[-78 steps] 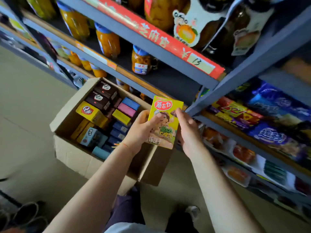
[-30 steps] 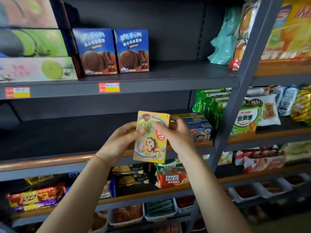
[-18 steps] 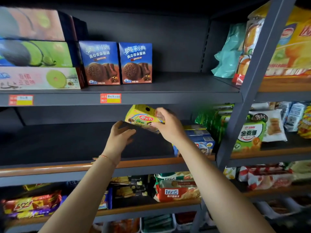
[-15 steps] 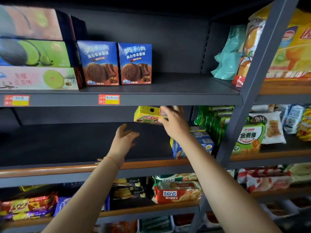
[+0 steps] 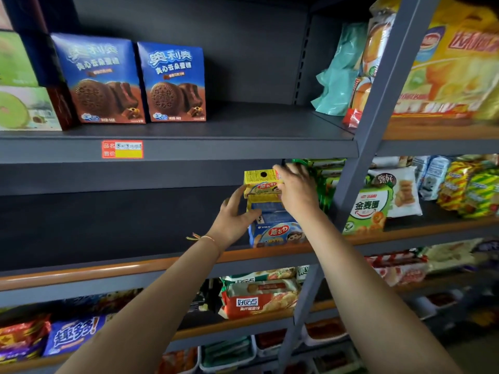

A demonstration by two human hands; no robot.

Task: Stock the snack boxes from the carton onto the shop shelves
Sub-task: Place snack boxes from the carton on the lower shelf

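A yellow snack box [image 5: 260,182] lies flat on top of a stack of blue snack boxes [image 5: 275,230], at the right end of the dark middle shelf [image 5: 108,225]. My right hand [image 5: 297,193] holds the yellow box's right end, fingers over its top. My left hand [image 5: 232,220] is at the stack's left side, with straight fingertips touching the yellow box and the thumb against a blue box. The carton is out of view.
Two blue cookie boxes [image 5: 172,82] stand on the shelf above, beside green cake boxes [image 5: 16,85]. Green packs [image 5: 326,179] sit right behind the stack. A grey upright post [image 5: 359,168] separates the right bay of snack bags [image 5: 388,195]. Packets [image 5: 259,298] fill the lower shelves.
I turned from the carton to the shelves. The yellow box went from upright in both hands to flat on the blue stack; my left hand let go, then came back to its left side.
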